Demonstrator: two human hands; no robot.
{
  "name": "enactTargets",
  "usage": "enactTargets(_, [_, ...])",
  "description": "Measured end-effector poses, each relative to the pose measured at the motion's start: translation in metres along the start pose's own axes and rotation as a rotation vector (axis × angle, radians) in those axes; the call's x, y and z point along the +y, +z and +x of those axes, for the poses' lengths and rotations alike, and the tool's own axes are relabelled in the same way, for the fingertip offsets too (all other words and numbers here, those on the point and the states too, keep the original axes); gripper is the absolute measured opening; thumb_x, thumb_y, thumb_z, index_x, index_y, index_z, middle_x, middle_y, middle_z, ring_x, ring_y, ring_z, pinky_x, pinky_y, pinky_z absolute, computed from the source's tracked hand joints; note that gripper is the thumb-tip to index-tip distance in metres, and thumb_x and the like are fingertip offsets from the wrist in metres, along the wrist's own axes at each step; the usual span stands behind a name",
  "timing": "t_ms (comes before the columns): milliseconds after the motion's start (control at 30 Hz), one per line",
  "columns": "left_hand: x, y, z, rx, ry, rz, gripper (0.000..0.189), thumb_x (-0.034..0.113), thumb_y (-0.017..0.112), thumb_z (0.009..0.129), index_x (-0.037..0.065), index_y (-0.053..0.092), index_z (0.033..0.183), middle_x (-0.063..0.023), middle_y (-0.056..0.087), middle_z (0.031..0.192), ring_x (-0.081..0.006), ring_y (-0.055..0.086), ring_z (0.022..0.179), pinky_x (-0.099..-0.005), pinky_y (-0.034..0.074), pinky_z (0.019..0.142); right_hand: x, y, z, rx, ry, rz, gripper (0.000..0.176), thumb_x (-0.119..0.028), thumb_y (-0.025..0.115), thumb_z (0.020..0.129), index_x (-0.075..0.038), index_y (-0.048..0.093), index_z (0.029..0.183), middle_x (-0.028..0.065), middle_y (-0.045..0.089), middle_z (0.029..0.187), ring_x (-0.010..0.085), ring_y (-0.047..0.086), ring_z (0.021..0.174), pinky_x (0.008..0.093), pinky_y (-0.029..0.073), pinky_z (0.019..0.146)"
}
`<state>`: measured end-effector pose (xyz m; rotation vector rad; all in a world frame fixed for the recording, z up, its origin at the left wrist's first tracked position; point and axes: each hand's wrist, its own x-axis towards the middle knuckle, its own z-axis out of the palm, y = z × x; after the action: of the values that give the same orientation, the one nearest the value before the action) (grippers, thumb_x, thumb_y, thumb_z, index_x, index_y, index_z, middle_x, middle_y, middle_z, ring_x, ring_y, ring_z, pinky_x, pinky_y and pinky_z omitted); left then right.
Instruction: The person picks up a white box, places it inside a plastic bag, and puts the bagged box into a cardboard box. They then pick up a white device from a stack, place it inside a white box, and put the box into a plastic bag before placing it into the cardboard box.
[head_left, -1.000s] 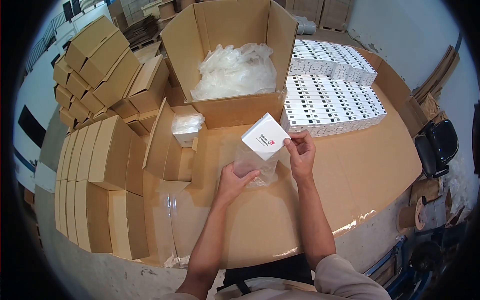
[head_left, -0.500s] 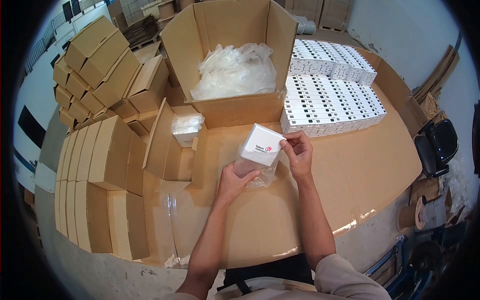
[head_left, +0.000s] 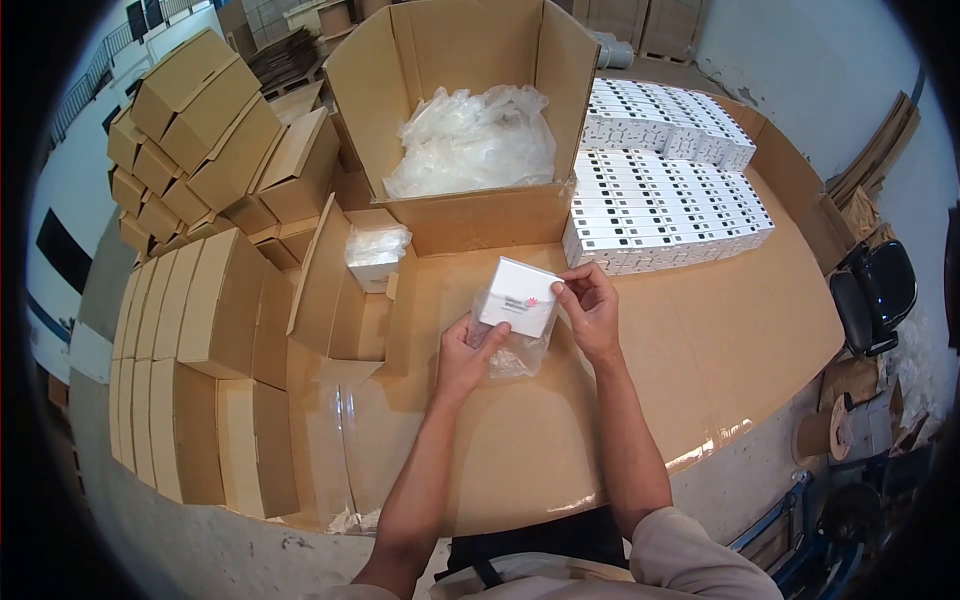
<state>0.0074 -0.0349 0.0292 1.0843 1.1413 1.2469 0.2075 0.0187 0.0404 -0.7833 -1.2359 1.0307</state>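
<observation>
A small white box with a red logo and blurred print sits partly inside a clear plastic bag, above the cardboard-covered table. My left hand is closed around the box and bag from the lower left, its thumb on the printed face. At the box's upper right corner, my right hand pinches the edge between thumb and fingers. To the left, an open cardboard carton contains a few bagged white boxes at its far end.
Behind my hands stands a large cardboard box filled with crumpled clear bags. Rows of white boxes with dark labels are stacked on the right. Brown cartons are piled at left. A black chair is beyond the table's right edge.
The white box has moved slightly down and left and sits lower in the bag. My left thumb now presses on its face, and my right hand has shifted a little left with the corner.
</observation>
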Motion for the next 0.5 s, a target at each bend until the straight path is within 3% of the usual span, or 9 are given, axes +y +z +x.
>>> enactTargets(133, [-0.005,0.0,0.003,0.098,0.035,0.006,0.031,0.023,0.077,0.095,0.0,0.07,0.116,-0.0041,0.074,0.101,-0.0098,0.066,0.089,-0.0277,0.052,0.08,0.002,0.004,0.001,-0.028,0.058,-0.004,0.021,-0.001,0.072,0.094,0.0,0.061,0.112,0.0077,0.069,0.101,0.0129,0.065,0.091,0.0271,0.052,0.082])
enactTargets(233, [-0.017,-0.001,0.008,0.198,0.007,-0.089,0.03,0.024,0.077,0.095,0.001,0.07,0.114,-0.0038,0.073,0.1,-0.0104,0.066,0.087,-0.0283,0.052,0.079,-0.007,0.011,-0.001,-0.129,0.098,-0.068,0.044,-0.001,0.073,0.092,-0.002,0.056,0.133,0.0099,0.069,0.106,0.0137,0.065,0.094,0.0273,0.053,0.082])
enactTargets(333, [-0.018,-0.001,0.009,0.215,0.019,-0.247,0.03,0.024,0.077,0.095,0.001,0.07,0.114,-0.0043,0.073,0.101,-0.0108,0.067,0.087,-0.0279,0.052,0.079,-0.014,0.016,-0.004,-0.237,0.253,-0.065,0.071,0.001,0.075,0.09,-0.008,0.042,0.152,0.0114,0.07,0.107,0.0139,0.066,0.095,0.0274,0.054,0.082])
enactTargets(500, [-0.009,0.001,0.006,0.188,0.007,-0.318,0.032,0.024,0.076,0.096,0.001,0.068,0.116,-0.0048,0.073,0.102,-0.0108,0.067,0.088,-0.0267,0.053,0.078,-0.003,0.025,-0.007,-0.271,0.261,0.042,0.085,0.006,0.073,0.089,-0.011,0.029,0.159,0.0122,0.071,0.105,0.013,0.067,0.093,0.0277,0.055,0.083])
